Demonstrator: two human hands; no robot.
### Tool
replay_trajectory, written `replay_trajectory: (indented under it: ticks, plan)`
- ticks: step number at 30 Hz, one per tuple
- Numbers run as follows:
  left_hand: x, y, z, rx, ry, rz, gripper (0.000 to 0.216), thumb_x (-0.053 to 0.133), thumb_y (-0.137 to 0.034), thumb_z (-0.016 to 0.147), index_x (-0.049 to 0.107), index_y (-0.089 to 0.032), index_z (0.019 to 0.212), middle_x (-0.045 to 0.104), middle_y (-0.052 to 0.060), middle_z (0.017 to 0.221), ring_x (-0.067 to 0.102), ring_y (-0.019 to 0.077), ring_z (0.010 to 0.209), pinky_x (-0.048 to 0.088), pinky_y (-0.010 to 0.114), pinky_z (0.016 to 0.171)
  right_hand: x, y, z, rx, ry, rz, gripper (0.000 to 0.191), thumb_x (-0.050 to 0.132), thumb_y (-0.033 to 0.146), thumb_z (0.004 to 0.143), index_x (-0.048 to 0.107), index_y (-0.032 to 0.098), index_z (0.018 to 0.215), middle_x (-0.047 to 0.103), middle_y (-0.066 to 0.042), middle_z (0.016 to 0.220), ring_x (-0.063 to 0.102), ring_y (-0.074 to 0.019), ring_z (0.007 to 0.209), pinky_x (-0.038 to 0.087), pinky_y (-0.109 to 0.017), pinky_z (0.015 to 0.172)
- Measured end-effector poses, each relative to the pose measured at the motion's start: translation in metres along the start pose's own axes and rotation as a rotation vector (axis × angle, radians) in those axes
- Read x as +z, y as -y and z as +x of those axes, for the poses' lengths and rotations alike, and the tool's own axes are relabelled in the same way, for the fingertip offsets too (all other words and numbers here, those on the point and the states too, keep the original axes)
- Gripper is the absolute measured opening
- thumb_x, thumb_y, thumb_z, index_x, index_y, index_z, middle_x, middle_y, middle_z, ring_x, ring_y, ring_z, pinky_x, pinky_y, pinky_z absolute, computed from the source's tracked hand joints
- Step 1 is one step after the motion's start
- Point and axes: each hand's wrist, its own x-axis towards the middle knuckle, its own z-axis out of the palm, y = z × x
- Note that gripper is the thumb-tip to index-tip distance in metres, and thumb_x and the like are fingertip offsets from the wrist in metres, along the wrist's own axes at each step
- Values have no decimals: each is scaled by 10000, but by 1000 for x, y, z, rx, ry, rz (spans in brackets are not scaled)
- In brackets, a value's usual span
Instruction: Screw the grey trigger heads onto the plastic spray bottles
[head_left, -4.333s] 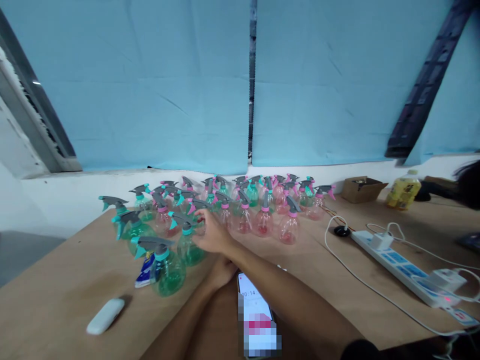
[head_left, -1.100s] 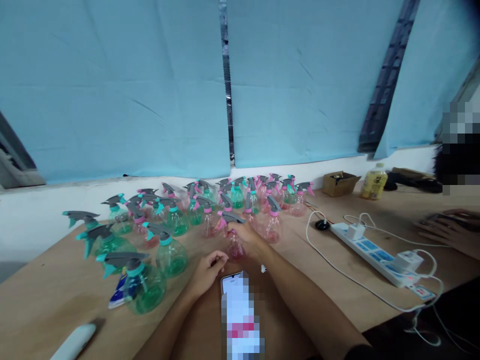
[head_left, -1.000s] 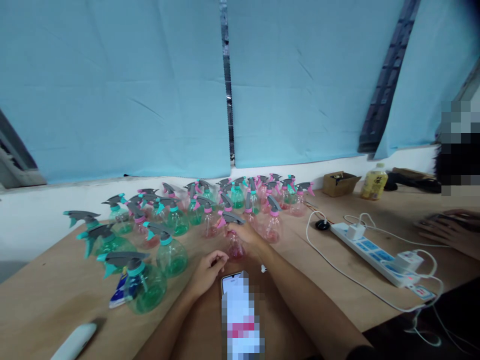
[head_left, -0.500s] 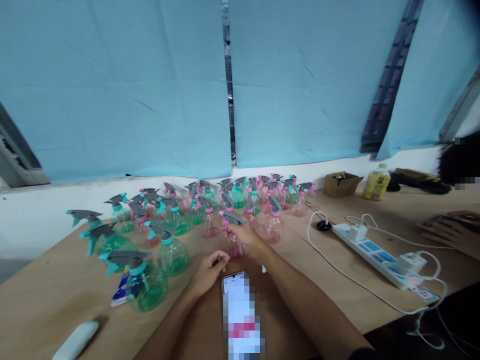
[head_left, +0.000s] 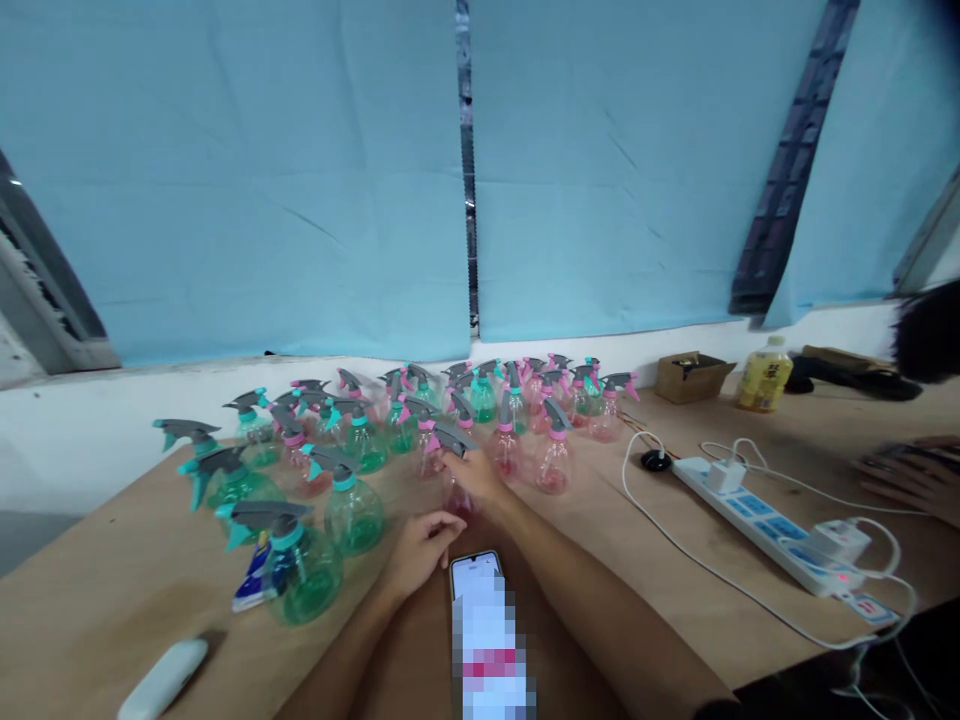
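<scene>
My right hand [head_left: 474,475] is closed round the neck of a pink spray bottle [head_left: 457,497] with a grey and pink trigger head. The bottle's head leans left above my fingers, and its lower body is partly hidden. My left hand [head_left: 427,545] rests close by with curled fingers, and whatever may lie inside them is hidden. A phone [head_left: 484,590] with a lit, blurred screen lies just below both hands. To the left stands a green spray bottle [head_left: 355,515], and nearer the front another green spray bottle [head_left: 304,580].
Several green and pink spray bottles crowd the wooden table [head_left: 600,560] behind my hands. On the right are a white power strip [head_left: 757,525] with cables, a small carton [head_left: 694,378], a yellow drink bottle [head_left: 763,378] and another person's hands [head_left: 919,480]. A white case [head_left: 163,680] lies front left.
The whole view has shifted slightly. My right hand keeps its hold on the pink spray bottle. The small white bit by my right forearm no longer shows.
</scene>
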Motion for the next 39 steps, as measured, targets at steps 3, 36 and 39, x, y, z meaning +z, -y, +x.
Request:
replay_trajectory:
  ticks: [3,36,39]
  plan:
    - [2,-4,-1,-18,22,16,367,496,-463,865,703,-161,839,608,-18,514,489,123,452,365,233,531,18,-5,4,-21,14,-13,206,530,241,787,577,236,987,620,28,740,587,-139,665,479,-251,660]
    - [-6,29,22,-137,-401,-466,381,644,-294,735,644,-138,1083,698,50,785,618,144,611,489,239,541,47,3,12,-273,1,-378,520,493,127,760,575,226,1264,641,-52,1227,605,-192,1103,460,-323,975]
    - [-6,27,22,-166,-403,-498,519,670,-302,735,588,-129,1217,694,40,766,611,128,596,483,227,542,38,13,21,-346,-164,-406,452,420,98,799,604,199,1200,629,-74,1224,557,-194,1167,409,-340,1035]
